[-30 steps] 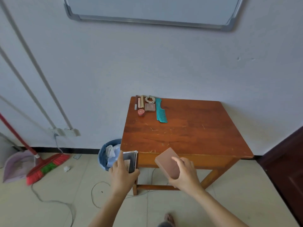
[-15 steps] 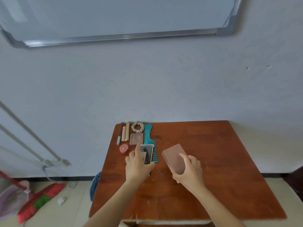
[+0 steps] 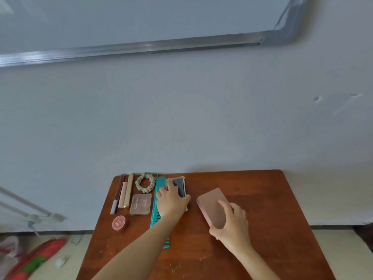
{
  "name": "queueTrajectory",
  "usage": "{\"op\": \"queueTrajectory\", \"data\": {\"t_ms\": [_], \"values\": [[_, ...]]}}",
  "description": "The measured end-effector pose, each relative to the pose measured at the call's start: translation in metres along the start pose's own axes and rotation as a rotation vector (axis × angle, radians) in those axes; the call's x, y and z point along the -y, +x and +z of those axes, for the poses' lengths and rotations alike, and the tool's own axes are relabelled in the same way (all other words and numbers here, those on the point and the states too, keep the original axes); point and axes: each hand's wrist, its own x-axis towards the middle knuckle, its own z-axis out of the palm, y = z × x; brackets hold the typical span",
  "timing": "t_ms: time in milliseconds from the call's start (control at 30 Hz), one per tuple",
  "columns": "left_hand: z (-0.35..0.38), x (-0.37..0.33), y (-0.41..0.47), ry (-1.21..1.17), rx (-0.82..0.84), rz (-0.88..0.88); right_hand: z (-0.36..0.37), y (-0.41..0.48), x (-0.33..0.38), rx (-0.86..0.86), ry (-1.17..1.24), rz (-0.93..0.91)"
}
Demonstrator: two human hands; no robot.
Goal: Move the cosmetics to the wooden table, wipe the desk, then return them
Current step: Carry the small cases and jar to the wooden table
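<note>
Grey flat case (image 3: 180, 185), gripped by your left hand (image 3: 171, 201), sits at the wooden table's (image 3: 262, 199) eleven o'clock beside the teal plastic comb (image 3: 156, 217), seemingly extending the row, while your right hand (image 3: 232, 221) clasps a pink rectangular box (image 3: 212, 207).

Our left hand (image 3: 171, 201) grips the dark case (image 3: 180, 184) and covers its near half, so we cannot tell whether the case lies flat on the wooden table (image 3: 272, 209). The left forearm crosses the teal comb (image 3: 154, 215) and hides a stretch near its lower end. Our right hand (image 3: 232, 225) holds the pink box (image 3: 210, 205) and hides its near corner. The bottom edge of the frame cuts off both forearms and the table's near side. The whiteboard (image 3: 141, 17) runs out past the top and left edges. At the lower left, the red broom (image 3: 40, 257) is blurred and cut off. The print on the round red tin (image 3: 119, 223) and the square compact (image 3: 140, 204) is too small to read.
</note>
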Motion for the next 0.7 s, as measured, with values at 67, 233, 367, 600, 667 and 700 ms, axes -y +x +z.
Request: {"op": "queueTrajectory", "data": {"t_ms": [67,233,367,600,667,700], "values": [[0.003,-0.003,0.012,0.031,-0.007,0.002,0.002,0.009,0.002,0.000,-0.013,0.000],[0.010,-0.002,0.032,0.091,-0.066,0.006,0.010,0.030,0.015,-0.052,0.000,0.034],[0.009,0.002,0.036,0.132,-0.081,-0.008,0.020,0.044,0.030,-0.072,0.005,0.089],[-0.009,0.048,0.011,0.066,-0.130,0.035,0.035,0.063,0.063,-0.094,-0.031,0.161],[-0.016,0.066,0.001,0.020,-0.129,0.030,0.039,0.065,0.071,-0.090,-0.044,0.170],[-0.019,0.073,-0.005,-0.012,-0.126,0.024,0.040,0.064,0.074,-0.091,-0.047,0.171]]}}
